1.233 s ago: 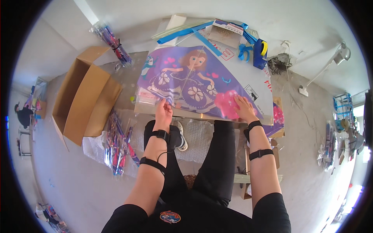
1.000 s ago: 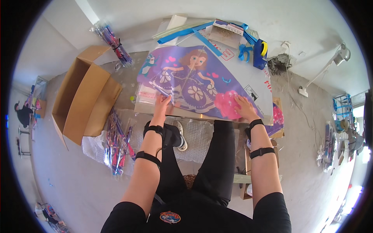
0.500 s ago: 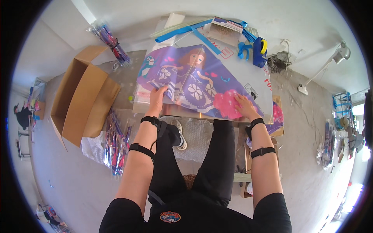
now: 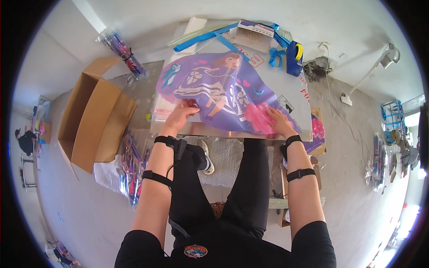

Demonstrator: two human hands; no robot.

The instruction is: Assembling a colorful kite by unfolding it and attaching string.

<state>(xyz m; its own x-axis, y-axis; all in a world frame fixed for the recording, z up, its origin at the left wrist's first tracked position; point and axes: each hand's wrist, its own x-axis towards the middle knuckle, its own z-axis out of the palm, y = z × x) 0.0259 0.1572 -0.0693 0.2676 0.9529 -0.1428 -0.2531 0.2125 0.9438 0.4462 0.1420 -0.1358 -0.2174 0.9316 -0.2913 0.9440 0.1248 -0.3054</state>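
Observation:
A purple printed sheet (image 4: 210, 105) with a figure in a wide dress lies across the board-topped work surface (image 4: 295, 96). My left hand (image 4: 181, 117) is at its near left edge, thumb and fingers pinched at the border. The sheet rises in a soft fold beside those fingers. Flat on the pink patch at the sheet's near right corner rests my right hand (image 4: 279, 123), fingers stretched out. Clear plastic packets (image 4: 167, 107) are partly covered by the sheet's left side.
Along the far edge lie blue strips (image 4: 205, 38), an opened small box (image 4: 254, 33) and a blue tape dispenser (image 4: 294, 58). An open cardboard box (image 4: 96, 120) stands left. Wrapped bundles (image 4: 134, 167) lie on the floor near it. A white lamp (image 4: 389, 56) is at right.
My left hand has shifted slightly and the sheet's near left edge has bunched up and moved inward, folding its middle. My right hand stays nearly in place.

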